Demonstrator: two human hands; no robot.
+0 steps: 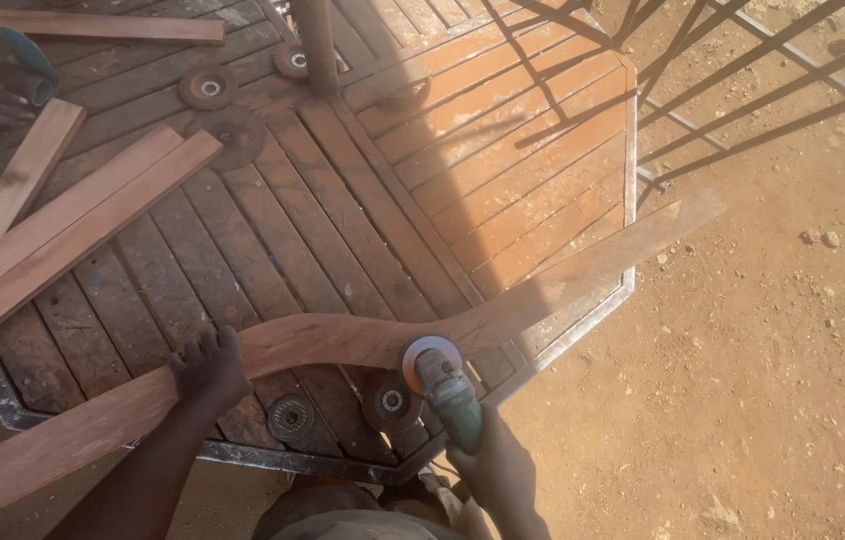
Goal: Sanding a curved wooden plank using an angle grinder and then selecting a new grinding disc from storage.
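A big wooden table [503,150] made of slats is standing on the sandy ground [773,380], and half of it is glowing in the sun. A long curvy wooden board [343,340] is lying across the near edge of the table, with one end sticking out past the corner over the ground. Three straight planks [63,225] are lying on the far left part of the table, touching each other.

The left hand [208,365] is pressing down on the curvy wooden board, with its fingers spread flat on top of the wood, not wrapped around it. The right hand [498,465] is holding a green grinder [448,385]; its fingers are closed tight around the handle. The round disc of the grinder is touching the near edge of the curvy wooden board, right at the bend.

Small round sanding discs [291,415] are lying on the table. Two are sitting just under the curvy wooden board, close to the grinder. More are lying far back by a wooden post [318,40].
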